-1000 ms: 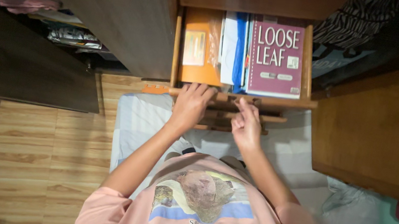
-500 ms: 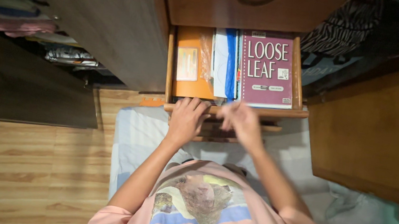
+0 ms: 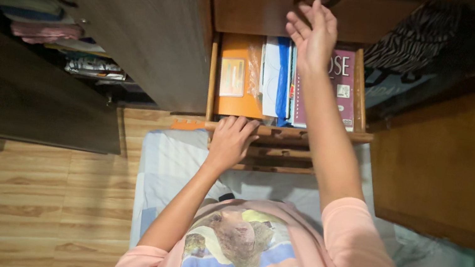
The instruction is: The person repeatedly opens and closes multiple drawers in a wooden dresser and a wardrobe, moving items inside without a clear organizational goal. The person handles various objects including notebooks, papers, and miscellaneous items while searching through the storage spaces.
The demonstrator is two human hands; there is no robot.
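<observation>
While we're looking straight down, the biggest thing in frame is the dark wooden wardrobe (image 3: 123, 14) filling the upper left, with folded clothes (image 3: 45, 27) stacked on its shelves at the far left. Next to it, top centre, sits the open wooden drawer (image 3: 279, 132), its front rail running across the middle of the frame.

Inside we've got an orange folder (image 3: 240, 77) on the left, some white and blue papers (image 3: 276, 76) in the middle, and a maroon spiral pad (image 3: 341, 86) on the right, all lying flat and packed side by side. That pad looks light and a bit floppy to us, probably easiest to lift by its bound edge or a free corner, since the neighbours crowd it.

Our left hand (image 3: 230, 142) is curled over the drawer's front rail, fingers wrapped on the wood. Our right hand (image 3: 311, 34) hangs above the pad near the top of the frame, fingers spread and loosely bent, holding nothing.
</observation>
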